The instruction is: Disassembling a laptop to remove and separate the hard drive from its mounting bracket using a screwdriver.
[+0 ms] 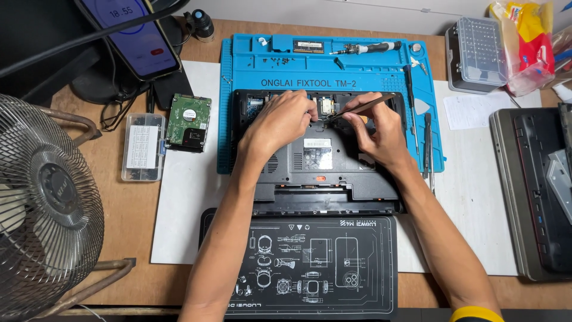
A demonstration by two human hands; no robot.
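Both hands are working inside the upturned laptop (319, 161): the right hand (381, 134) is pinching thin tweezers (363, 107) mid-shaft, the left hand (280, 122) is pressing fingertips down, holding nothing. The tiny parts look fragile.

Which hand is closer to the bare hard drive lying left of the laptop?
Left. The left hand rests on the opened laptop, just right of the hard drive; the right hand, holding tweezers, is farther right.
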